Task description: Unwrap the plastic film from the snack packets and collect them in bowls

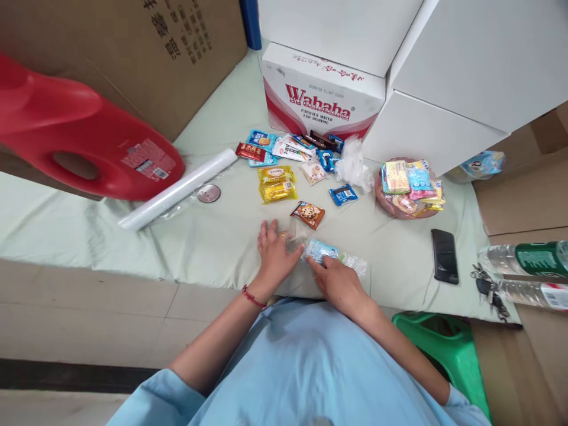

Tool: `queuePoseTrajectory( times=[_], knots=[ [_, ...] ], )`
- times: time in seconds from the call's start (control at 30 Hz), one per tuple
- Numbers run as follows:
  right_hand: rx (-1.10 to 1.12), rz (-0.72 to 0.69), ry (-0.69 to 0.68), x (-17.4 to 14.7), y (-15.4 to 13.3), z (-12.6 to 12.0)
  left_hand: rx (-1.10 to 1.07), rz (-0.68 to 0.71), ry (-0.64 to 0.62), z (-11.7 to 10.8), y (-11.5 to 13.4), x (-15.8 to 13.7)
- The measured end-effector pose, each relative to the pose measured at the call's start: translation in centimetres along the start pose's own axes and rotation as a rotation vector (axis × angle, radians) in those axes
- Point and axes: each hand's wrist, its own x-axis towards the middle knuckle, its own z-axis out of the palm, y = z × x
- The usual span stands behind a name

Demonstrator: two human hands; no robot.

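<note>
one light-blue packet (322, 250) lies with clear plastic film (355, 264) near the table's (399, 251) front edge, long axis left to right, right end slightly nearer the person. it sits between the hands — right of the left hand (276, 254), fingers spread, and just beyond the right hand (339, 283), fingertip touching it; any pinch i cannot tell. farther: two yellow packets (278, 189), one brown packet (307, 215).
</note>
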Motion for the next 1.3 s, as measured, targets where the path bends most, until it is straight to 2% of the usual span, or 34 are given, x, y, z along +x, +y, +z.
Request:
queuePoseTrajectory(
  times=[0.1,0.2,0.33,0.4,0.47,0.53,0.6,0.67,0.73,0.8,0.9,1.0,1.07,1.17,1.3],
  knots=[
    [0.030,0.012,-0.006,0.1,-0.1,0.3,-0.249,0.098,-0.110,-0.6,1.4,-0.7],
    [0.094,0.006,0.028,0.1,0.2,1.3,-0.350,0.310,-0.277,-0.5,2.5,-2.0],
    [0.289,-0.106,0.174,-1.4,2.0,3.4,-0.170,0.585,-0.417,0.5,2.4,-3.7],
    [0.406,-0.204,0.213,-3.0,3.7,4.4,-0.067,0.681,-0.437,1.0,1.6,-4.5],
    [0.541,-0.236,0.216,-4.6,5.6,5.1,0.020,0.764,-0.444,1.4,0.7,-5.0],
    [0.665,-0.120,0.294,-5.7,7.3,5.5,0.076,0.808,-0.431,1.6,0.0,-5.3],
    [0.692,0.100,0.492,-5.7,8.6,5.7,0.111,0.825,-0.418,1.9,-0.3,-5.4],
    [0.597,0.278,0.689,-5.0,9.3,5.9,0.134,0.836,-0.410,2.0,-0.2,-5.2],
    [0.493,0.317,0.748,-4.0,9.5,6.0,0.150,0.842,-0.402,2.1,-0.1,-5.1],
    [0.486,0.248,0.719,-3.3,9.3,5.9,0.160,0.844,-0.398,2.2,0.1,-5.1],
    [0.662,0.143,0.654,-3.3,9.0,4.9,0.169,0.844,-0.398,2.2,0.2,-5.2],
    [0.902,0.201,0.521,-2.8,8.2,3.2,0.178,0.850,-0.383,2.3,0.2,-5.4],
    [0.942,0.231,0.481,-1.6,7.2,2.0,0.191,0.860,-0.370,2.5,0.1,-5.5],
    [0.805,0.196,0.462,1.4,4.9,0.6,0.214,0.874,-0.348,3.1,0.2,-5.7],
    [0.537,0.198,0.357,5.0,2.1,0.0,0.183,0.854,-0.355,3.1,0.3,-5.9]
  ],
)
